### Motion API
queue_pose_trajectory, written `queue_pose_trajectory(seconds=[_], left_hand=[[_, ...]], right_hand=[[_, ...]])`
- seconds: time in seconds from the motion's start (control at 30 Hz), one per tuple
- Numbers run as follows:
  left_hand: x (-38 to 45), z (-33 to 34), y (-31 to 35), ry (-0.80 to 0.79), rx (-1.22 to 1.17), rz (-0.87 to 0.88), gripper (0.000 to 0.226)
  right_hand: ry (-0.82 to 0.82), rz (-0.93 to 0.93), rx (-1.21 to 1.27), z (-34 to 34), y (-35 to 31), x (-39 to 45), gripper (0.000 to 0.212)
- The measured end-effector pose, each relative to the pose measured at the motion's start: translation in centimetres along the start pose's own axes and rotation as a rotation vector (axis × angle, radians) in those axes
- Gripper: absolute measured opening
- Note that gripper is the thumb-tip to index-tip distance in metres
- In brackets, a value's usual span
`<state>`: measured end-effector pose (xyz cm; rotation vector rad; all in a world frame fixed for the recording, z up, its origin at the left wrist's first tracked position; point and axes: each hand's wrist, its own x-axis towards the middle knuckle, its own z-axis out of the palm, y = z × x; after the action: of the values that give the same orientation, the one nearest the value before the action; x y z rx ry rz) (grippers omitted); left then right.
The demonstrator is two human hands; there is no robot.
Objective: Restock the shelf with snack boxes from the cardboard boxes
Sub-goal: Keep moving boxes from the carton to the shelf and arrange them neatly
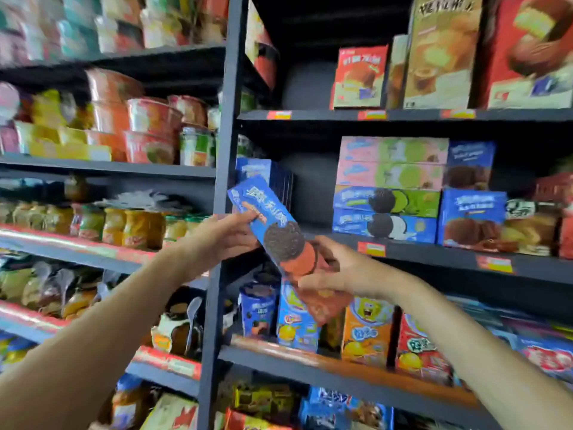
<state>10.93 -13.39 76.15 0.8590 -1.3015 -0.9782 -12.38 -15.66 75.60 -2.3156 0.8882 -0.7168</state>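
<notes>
While box point(273, 231) is held tilted before shelf point(403, 252), left grip point(223, 240) clamped on upper end, right grip point(335, 271) on lower. Placing step judged in hand; box to be stood upright in gap beside blue packs point(273, 178).

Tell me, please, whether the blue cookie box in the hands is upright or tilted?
Tilted. The blue cookie box leans top-left to bottom-right, held in front of the shelf post by the left hand and right hand.

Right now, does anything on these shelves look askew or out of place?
Only the blue cookie box, tilted diagonally because the left hand and right hand hold it, not yet shelved. The shelved stock looks orderly, though blurred.
</notes>
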Motion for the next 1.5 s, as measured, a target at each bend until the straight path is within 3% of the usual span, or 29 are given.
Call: queue_pose_trajectory(seconds=[0.1,0.23,0.43,0.6,0.67,0.8,0.9,1.03,1.27,1.5], left_hand=[[1.4,2.0,2.7,0.034,-0.097,0.082,0.016],[2.5,3.6,3.4,-0.058,-0.218,0.074,0.013],[5.3,4.3,2.1,-0.115,-0.314,0.132,0.009],[7.4,5.9,0.5,-0.094,-0.118,0.155,0.006],[8.4,6.2,0.0,-0.079,0.067,0.181,0.001],[10.4,6.9,-0.4,-0.060,0.544,0.294,0.027],[12.3,7.4,-0.8,-0.011,0.668,0.294,0.029],[13.9,8.5,-0.4,0.047,0.547,0.351,0.005],[16.1,11.1,1.4,0.163,0.103,0.462,0.018],[18.4,14.5,3.6,0.315,0.265,0.582,0.024]], right_hand=[[0.165,0.017,-0.181,-2.8,-1.6,-1.9,0.061],[0.445,0.056,-0.411,-5.6,-2.7,-3.2,0.072],[0.592,0.102,-0.590,-8.8,-2.4,-4.8,0.067],[0.660,0.116,-0.611,-11.4,-0.7,-5.2,0.062],[0.678,0.113,-0.606,-12.4,0.2,-5.0,0.060],[0.679,0.120,-0.604,-13.9,2.3,-4.0,0.064],[0.677,0.118,-0.605,-14.6,3.4,-2.9,0.066],[0.748,0.042,-0.575,-16.1,4.3,-1.6,0.067],[1.028,-0.073,-0.424,-18.7,4.6,0.1,0.067],[1.129,-0.067,-0.274,-21.3,5.0,1.5,0.072]])
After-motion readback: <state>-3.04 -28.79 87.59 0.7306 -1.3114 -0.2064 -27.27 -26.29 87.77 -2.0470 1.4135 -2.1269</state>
